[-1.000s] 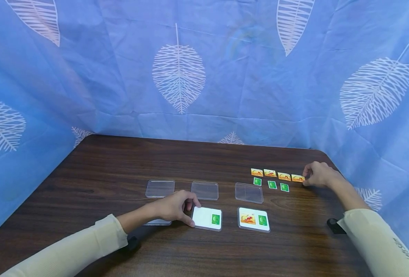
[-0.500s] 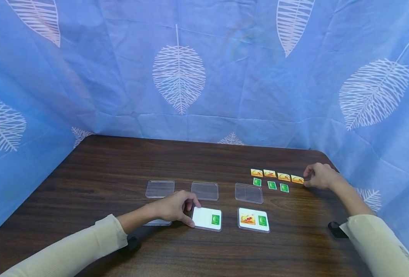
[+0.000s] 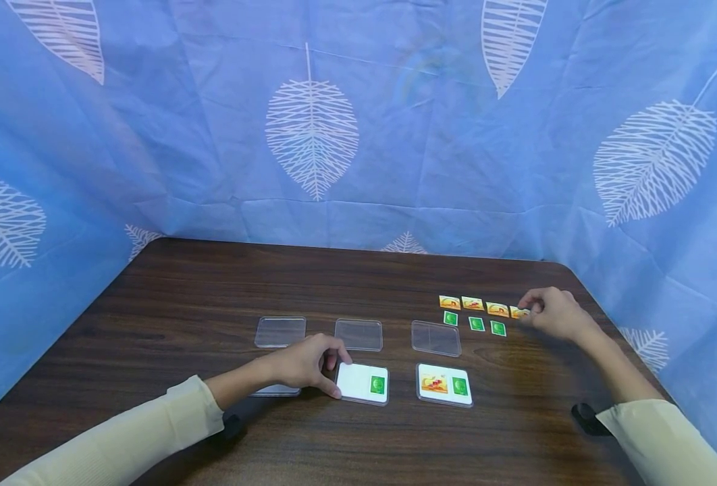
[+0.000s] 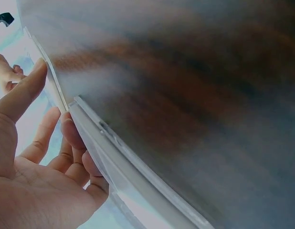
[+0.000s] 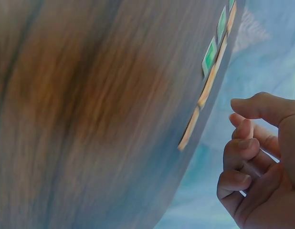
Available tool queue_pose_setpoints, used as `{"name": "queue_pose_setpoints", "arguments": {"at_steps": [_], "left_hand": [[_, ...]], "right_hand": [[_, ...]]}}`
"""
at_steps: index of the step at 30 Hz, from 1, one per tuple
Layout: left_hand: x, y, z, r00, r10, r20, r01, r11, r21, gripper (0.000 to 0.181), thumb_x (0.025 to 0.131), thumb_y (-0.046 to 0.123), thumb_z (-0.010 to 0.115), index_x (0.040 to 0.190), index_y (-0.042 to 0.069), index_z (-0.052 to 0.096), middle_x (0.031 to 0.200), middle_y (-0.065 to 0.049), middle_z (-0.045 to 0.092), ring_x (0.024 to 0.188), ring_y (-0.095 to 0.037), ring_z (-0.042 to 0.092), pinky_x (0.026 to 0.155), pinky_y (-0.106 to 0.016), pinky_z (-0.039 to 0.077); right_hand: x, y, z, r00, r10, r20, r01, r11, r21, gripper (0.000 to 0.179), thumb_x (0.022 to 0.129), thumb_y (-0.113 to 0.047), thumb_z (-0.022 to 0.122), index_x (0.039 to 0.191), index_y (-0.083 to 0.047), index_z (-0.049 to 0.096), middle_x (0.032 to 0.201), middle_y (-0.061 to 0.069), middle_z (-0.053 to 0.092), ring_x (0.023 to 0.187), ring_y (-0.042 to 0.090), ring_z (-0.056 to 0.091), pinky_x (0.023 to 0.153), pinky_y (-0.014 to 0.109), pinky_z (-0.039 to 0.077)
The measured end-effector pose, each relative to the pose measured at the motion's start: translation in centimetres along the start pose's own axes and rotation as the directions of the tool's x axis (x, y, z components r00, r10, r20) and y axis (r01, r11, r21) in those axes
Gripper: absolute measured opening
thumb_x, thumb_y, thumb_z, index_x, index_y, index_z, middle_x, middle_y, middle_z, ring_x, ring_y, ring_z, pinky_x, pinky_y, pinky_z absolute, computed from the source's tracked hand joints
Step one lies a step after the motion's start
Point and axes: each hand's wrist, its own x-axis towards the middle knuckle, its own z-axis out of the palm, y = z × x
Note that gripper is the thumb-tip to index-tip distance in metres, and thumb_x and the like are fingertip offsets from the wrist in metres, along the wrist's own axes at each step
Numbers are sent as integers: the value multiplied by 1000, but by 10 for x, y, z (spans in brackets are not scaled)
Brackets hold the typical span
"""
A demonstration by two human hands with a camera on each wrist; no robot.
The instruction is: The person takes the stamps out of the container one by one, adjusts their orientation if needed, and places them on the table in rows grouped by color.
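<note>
My left hand (image 3: 310,361) holds the left side of a shallow case with a white card (image 3: 364,383), thumb at the near edge and index finger at the far edge. A green sticker (image 3: 377,385) lies on the card's right part. In the left wrist view, thumb and finger span the thin case (image 4: 51,71). My right hand (image 3: 555,315) hovers over the right end of a row of orange picture stickers (image 3: 497,310), partly covering the last one (image 3: 517,312). Nothing shows between its loosely bent fingers in the right wrist view.
Right of the held case lies another case (image 3: 444,385) bearing an orange and a green sticker. Clear plastic lids (image 3: 358,335) form a row behind. Three green stickers (image 3: 476,324) lie before the orange row. A further case (image 3: 276,391) is partly behind the left arm.
My right hand has moved slightly left, from beside the last orange sticker to over it. The left hand keeps its hold on the case.
</note>
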Motion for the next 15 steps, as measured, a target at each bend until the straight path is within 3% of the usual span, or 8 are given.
{"name": "queue_pose_setpoints", "arguments": {"at_steps": [9,15], "left_hand": [[1,0,0,1000,1,7,-1,1000,-7,41,78,3,90,113,-1,70,84,-1,52,68,-7,42,62,-21,37],[2,1,0,1000,7,15,-7,1000,-1,40,79,4,90,113,-2,69,84,-1,52,67,-7,41,62,-21,38]], "right_hand": [[-8,-44,4,997,-76,-29,77,997,18,17,89,-7,74,103,4,71,71,-1,54,55,12,41,50,30,35],[-9,-61,6,994,-101,-29,102,994,27,18,89,-7,76,104,2,72,71,-2,56,55,11,41,49,29,34]]}}
